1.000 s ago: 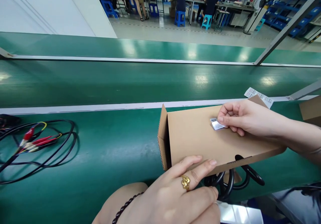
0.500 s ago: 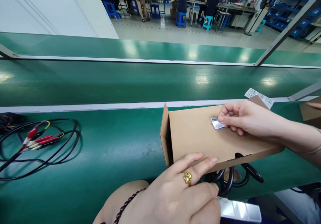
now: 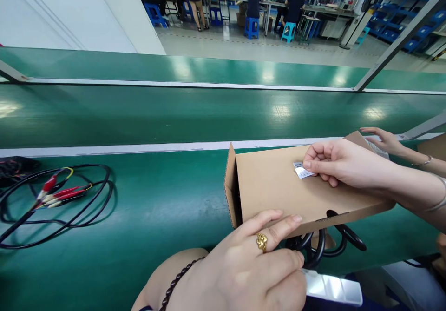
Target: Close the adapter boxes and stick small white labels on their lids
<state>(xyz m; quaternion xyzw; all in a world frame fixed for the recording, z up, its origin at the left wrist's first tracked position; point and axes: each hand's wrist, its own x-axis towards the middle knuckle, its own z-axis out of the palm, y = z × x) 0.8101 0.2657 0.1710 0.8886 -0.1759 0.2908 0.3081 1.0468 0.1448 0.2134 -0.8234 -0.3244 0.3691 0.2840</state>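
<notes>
A flat brown cardboard box (image 3: 278, 188) lies on the green bench (image 3: 146, 208), its left end flap open. My right hand (image 3: 339, 162) rests on the box top, fingers curled, pinching a small white label (image 3: 302, 171) against the cardboard. My left hand (image 3: 251, 264), with a gold ring, steadies the box's near edge with two stretched fingers while the others curl over a strip of white label backing (image 3: 331, 290). Black cable loops (image 3: 324, 246) hang below the box's near side.
A coil of black cable with red clips (image 3: 52, 197) lies at the left. A green conveyor belt (image 3: 195, 111) runs behind the bench. Another person's hand (image 3: 385, 140) reaches in at the right, near another brown box (image 3: 432, 149). People sit at far tables.
Another person's hand has come into view at the right, over the label sheet. My own hands and the box have hardly shifted.
</notes>
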